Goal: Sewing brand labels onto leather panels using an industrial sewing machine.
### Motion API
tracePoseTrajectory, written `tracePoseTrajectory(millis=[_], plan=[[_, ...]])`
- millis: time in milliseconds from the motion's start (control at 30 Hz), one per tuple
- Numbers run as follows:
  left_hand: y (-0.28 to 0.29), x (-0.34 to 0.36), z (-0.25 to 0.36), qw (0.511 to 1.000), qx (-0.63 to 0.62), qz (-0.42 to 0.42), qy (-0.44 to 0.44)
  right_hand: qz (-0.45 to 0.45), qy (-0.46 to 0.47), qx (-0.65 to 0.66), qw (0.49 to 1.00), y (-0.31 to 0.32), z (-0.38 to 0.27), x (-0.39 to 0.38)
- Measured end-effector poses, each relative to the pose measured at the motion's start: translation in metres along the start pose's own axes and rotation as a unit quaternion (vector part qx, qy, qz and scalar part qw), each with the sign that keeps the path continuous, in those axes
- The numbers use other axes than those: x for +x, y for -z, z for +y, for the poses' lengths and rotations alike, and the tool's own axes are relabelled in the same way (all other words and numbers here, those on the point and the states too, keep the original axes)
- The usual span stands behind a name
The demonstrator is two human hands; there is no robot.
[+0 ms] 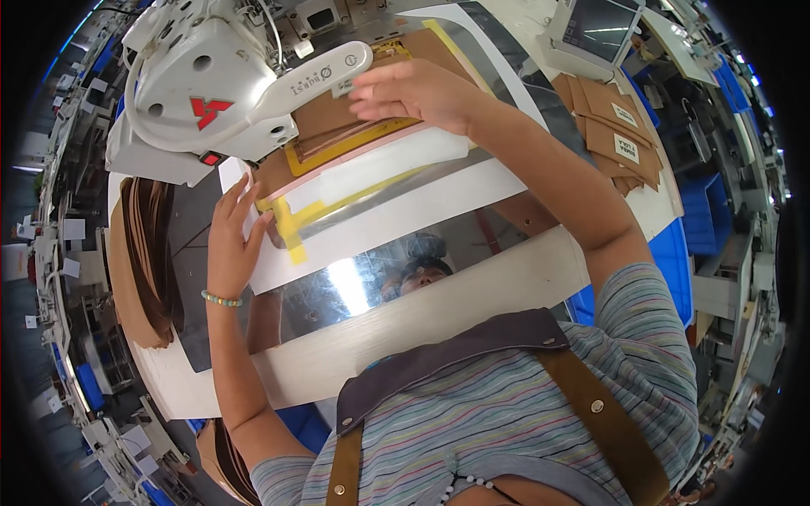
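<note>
A white sheet-like template (pixel 354 242) lies on the shiny metal plate under the sewing machine head (pixel 198 84). Set in it are a brown panel (pixel 331 118), a yellow-edged frame (pixel 392 131) and strips of yellow tape (pixel 288 229). My left hand (pixel 232 229), fingers spread, rests at the template's left edge beside the tape. Over the brown panel is my right hand (pixel 415 94), its fingers stretched toward the tip of a white machine arm (pixel 325 74). Whether those fingers touch the arm or the panel, I cannot tell. Neither hand shows anything held.
Brown pieces (pixel 145 261) are stacked at the table's left. More brown pieces with white labels (pixel 620 131) lie at the right, below a screen (pixel 599 29). Blue bins (pixel 704 215) stand beyond the right edge. The pale table edge (pixel 422 316) runs before me.
</note>
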State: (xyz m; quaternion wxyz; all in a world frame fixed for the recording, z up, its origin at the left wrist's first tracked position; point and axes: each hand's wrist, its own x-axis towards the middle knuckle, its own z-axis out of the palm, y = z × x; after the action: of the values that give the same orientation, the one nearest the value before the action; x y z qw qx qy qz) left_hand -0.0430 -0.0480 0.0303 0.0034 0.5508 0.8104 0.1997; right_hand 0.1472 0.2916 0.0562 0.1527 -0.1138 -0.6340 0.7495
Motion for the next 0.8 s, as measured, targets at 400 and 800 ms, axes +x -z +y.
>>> tracePoseTrajectory(millis=[400,800], plan=[[-0.015,0.023,-0.024,0.998,-0.043,0.029,0.017,0.074,0.241,-0.587,0.770,0.011,0.072,0.098],[-0.035,0.073,-0.040,0.989,-0.138,0.042,0.035,-0.104,0.118,-0.602,0.783,0.023,0.015,0.130]])
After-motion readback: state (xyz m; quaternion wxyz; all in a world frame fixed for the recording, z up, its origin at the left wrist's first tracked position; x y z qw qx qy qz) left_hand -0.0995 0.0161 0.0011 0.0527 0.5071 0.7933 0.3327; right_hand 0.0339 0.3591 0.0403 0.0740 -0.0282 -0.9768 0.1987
